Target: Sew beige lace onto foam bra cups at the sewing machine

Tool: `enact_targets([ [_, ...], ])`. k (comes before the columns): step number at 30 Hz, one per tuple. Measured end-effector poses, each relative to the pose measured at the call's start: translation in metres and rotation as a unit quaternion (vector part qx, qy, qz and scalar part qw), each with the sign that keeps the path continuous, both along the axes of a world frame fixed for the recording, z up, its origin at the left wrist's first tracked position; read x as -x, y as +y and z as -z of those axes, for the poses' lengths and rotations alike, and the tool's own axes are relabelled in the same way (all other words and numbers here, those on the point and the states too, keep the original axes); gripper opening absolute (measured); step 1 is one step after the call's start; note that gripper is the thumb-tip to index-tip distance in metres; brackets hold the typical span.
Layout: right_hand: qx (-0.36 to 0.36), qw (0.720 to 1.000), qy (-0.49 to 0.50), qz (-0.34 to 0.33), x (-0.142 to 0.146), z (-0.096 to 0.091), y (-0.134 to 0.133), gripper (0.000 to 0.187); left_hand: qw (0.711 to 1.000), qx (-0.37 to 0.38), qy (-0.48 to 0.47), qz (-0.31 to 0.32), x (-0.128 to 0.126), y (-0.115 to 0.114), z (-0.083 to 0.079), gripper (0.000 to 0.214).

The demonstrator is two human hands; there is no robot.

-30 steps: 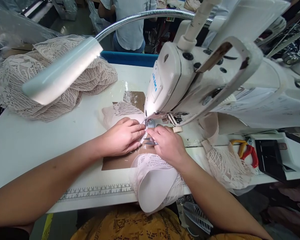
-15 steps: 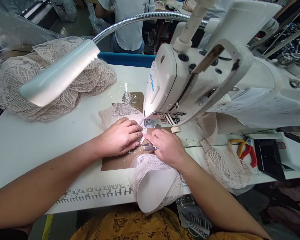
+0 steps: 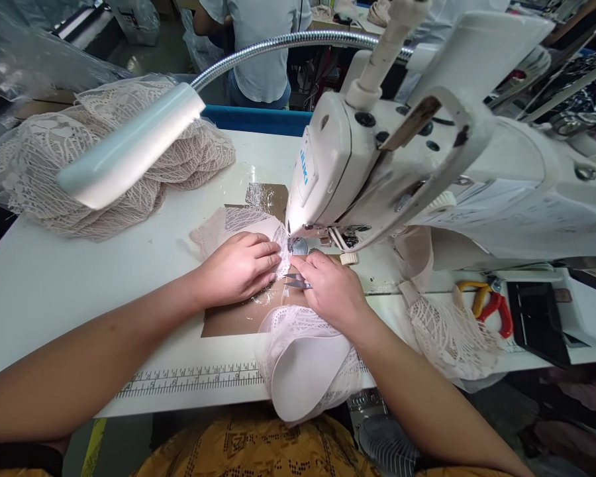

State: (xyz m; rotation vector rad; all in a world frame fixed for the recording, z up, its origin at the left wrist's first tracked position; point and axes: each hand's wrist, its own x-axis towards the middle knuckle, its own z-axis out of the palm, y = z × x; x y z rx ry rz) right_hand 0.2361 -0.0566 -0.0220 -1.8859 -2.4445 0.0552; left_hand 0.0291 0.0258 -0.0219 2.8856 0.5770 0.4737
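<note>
My left hand lies fairly flat on a pale pink lace bra cup, fingers stretched toward the needle area of the sewing machine. In the curled fingers of my right hand are small thread snips, blades pointing left. The right index fingertip touches the lace edge just in front of the presser foot, which is partly hidden. A second lace-edged cup hangs over the table's front edge, under my right wrist. Brown tape-covered cardboard lies beneath the work.
A lamp on a bendy metal neck reaches over a heap of beige lace at left. Right of the machine are lace pieces, red-and-yellow pliers and a black tray. A printed ruler runs along the front edge. A person is behind.
The lace cup under my left hand has turned and shifted slightly at the needle. Both hands moved a little away from me with it. The view has shifted slightly.
</note>
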Motion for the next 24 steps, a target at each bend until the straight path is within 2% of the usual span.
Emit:
enact_targets([
  [5, 0.034, 0.996, 0.077, 0.027, -0.004, -0.007, 0.001, 0.051, 1.0, 0.012, -0.005, -0.019, 0.001, 0.001, 0.0, 0.033],
  [9, 0.09, 0.976, 0.184, 0.07, -0.02, -0.035, -0.008, 0.026, 0.999, 0.031, -0.034, -0.03, 0.004, 0.003, 0.003, 0.04],
  [11, 0.133, 0.967, 0.199, 0.088, -0.031, -0.048, -0.022, 0.027, 0.993, 0.04, -0.083, -0.079, 0.008, 0.008, 0.005, 0.041],
  [13, 0.181, 0.96, 0.19, 0.094, -0.039, -0.054, -0.041, 0.027, 0.98, 0.053, -0.103, -0.16, 0.012, 0.016, 0.006, 0.042],
  [16, 0.233, 0.955, 0.174, 0.062, -0.043, -0.046, -0.069, 0.018, 0.966, 0.101, -0.029, -0.237, 0.019, 0.027, 0.003, 0.049],
  [18, 0.214, 0.961, 0.172, 0.032, -0.04, -0.037, -0.079, 0.021, 0.964, 0.128, 0.014, -0.233, 0.022, 0.03, -0.003, 0.042],
  [20, 0.171, 0.964, 0.205, 0.018, -0.034, -0.033, -0.082, 0.022, 0.966, 0.138, 0.024, -0.217, 0.023, 0.028, -0.012, 0.026],
  [22, 0.118, 0.963, 0.239, 0.025, -0.026, -0.037, -0.078, 0.023, 0.964, 0.149, 0.036, -0.217, 0.026, 0.022, -0.021, 0.019],
  [24, 0.092, 0.957, 0.27, 0.046, -0.015, -0.044, -0.071, 0.027, 0.958, 0.168, 0.051, -0.226, 0.033, 0.011, -0.03, 0.02],
])
